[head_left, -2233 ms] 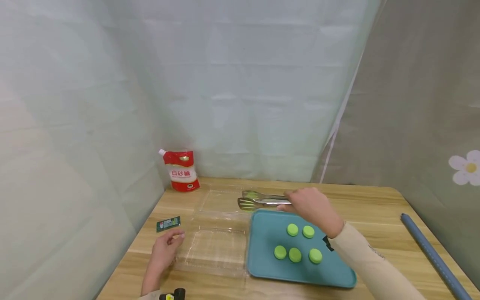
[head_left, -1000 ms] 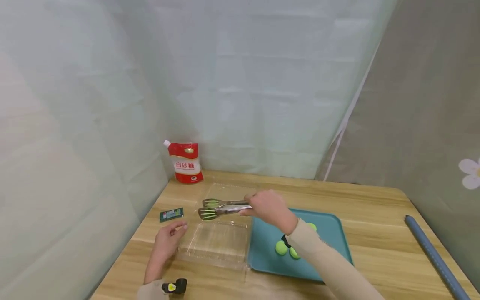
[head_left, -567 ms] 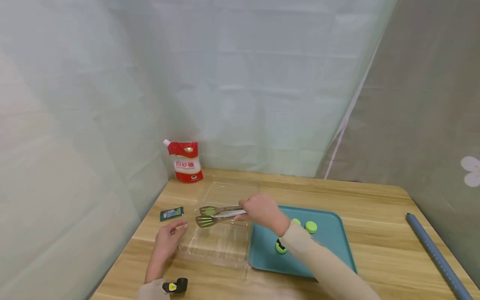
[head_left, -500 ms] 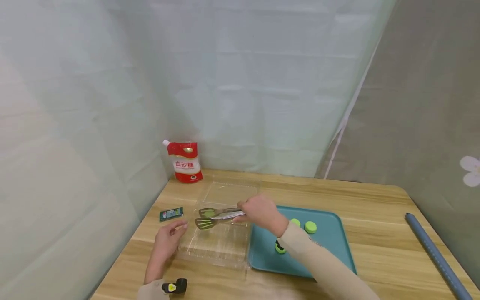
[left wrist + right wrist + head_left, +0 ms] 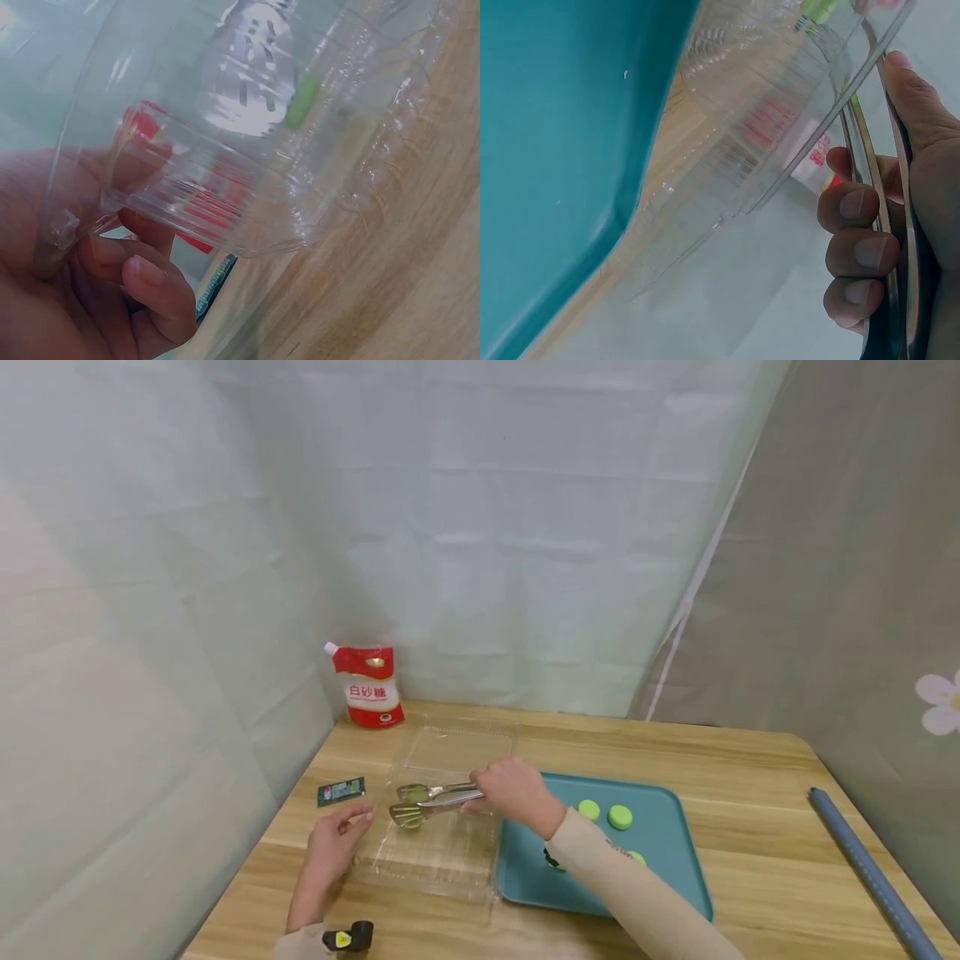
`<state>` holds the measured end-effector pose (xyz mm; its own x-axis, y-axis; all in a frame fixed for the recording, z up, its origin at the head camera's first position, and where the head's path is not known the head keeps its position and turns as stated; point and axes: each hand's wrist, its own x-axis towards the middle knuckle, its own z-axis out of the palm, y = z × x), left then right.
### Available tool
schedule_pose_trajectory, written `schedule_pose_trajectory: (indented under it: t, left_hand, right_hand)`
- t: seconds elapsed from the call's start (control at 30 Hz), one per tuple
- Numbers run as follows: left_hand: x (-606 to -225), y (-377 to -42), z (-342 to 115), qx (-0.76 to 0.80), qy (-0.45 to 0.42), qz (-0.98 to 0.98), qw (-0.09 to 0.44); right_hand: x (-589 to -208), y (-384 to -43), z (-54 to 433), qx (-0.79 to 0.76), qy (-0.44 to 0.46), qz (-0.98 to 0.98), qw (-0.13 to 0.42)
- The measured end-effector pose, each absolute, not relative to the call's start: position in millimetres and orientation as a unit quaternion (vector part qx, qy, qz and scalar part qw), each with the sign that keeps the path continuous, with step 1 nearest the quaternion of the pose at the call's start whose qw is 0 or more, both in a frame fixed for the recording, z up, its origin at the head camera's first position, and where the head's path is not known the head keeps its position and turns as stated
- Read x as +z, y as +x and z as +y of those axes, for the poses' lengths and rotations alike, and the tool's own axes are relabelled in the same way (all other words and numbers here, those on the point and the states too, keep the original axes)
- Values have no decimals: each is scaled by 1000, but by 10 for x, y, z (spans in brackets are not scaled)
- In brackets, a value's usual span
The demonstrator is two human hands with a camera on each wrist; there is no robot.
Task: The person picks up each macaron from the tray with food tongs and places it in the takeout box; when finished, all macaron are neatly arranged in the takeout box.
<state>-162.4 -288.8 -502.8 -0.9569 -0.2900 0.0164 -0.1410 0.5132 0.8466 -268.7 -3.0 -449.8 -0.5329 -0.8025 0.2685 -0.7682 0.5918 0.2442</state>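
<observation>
My right hand (image 5: pixel 513 793) grips metal tongs (image 5: pixel 442 802), fingers curled round both arms in the right wrist view. Their slotted heads reach into the front half of a clear plastic container (image 5: pixel 450 860) with a raised lid part behind. A green macaron (image 5: pixel 411 821) shows at the lower head, and in the left wrist view the macaron (image 5: pixel 304 100) sits beside the slotted head (image 5: pixel 251 67). At the container's left edge, my left hand (image 5: pixel 333 842) pinches its rim between thumb and curled fingers. Several green macarons (image 5: pixel 619 817) lie on the blue tray (image 5: pixel 667 893), partly hidden by my right sleeve.
A red and white sugar pouch (image 5: pixel 371 689) stands at the back left against the curtain. A small dark green packet (image 5: pixel 341 791) lies left of the container. Along the table's right side runs a long blue-grey rod (image 5: pixel 862 860).
My right hand has carried the tongs with a macaron left from the tray's back corner and lowered them into the container. The macaron now shows below the lower head. My left hand stays.
</observation>
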Motion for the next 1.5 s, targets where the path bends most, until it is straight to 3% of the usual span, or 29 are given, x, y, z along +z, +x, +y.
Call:
schedule_pose_trajectory:
  t: [0.27,0.9,1.5]
  left_hand:
    - [-5043,-1619,-2850,-475,132,-867,74]
    - [-5044,-1633,-2856,-475,137,-867,68]
    - [-5073,-1631,-2901,-482,142,-862,67]
  right_hand:
    - [-4559,-2681,-27,-48,451,-866,208]
    - [-4310,-2608,226,-21,419,-891,174]
    - [-4184,-2572,680,-11,407,-884,231]
